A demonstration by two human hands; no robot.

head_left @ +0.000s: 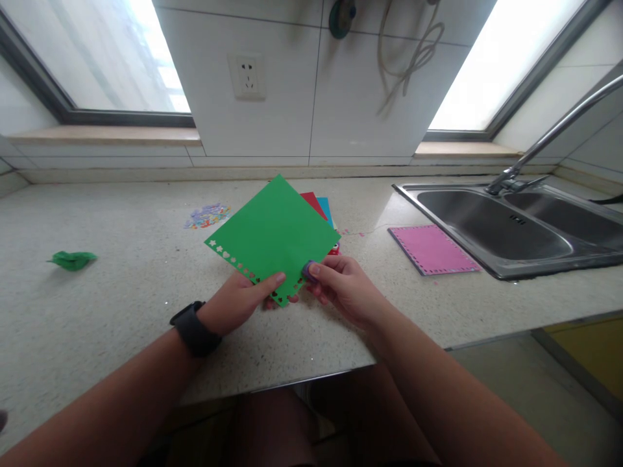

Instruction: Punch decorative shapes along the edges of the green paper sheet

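Observation:
My left hand (pixel 243 301) pinches the near corner of a green paper sheet (pixel 275 230), held tilted above the countertop (pixel 121 305). Small shapes are punched out along the sheet's lower left edge. My right hand (pixel 343 285) grips a small purple punch (pixel 308 270) clamped on the sheet's lower right edge. A black watch (pixel 195 327) is on my left wrist. Red and blue sheets (pixel 322 206) lie under and behind the green one, mostly hidden.
A pink sheet with a punched border (pixel 432 249) lies right of my hands beside a steel double sink (pixel 516 227) with a faucet (pixel 545 139). A crumpled green scrap (pixel 73 259) lies far left, coloured cut-outs (pixel 207 215) at the back. A wall socket (pixel 248 76) is above.

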